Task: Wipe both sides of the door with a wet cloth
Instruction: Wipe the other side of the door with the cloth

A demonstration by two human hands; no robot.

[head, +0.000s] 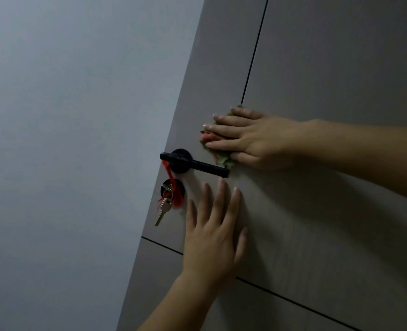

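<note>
Both hands lay flat, fingers straight, on the door (329, 223): the right hand (252, 139) pressed the cloth (222, 160) against it just above the black handle (197, 164), while the left hand (214, 237) rested bare below, beside the key (162, 211).

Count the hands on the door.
2. The right hand presses the cloth on the door just above the tip of the handle; the left hand lies flat below it.
</note>
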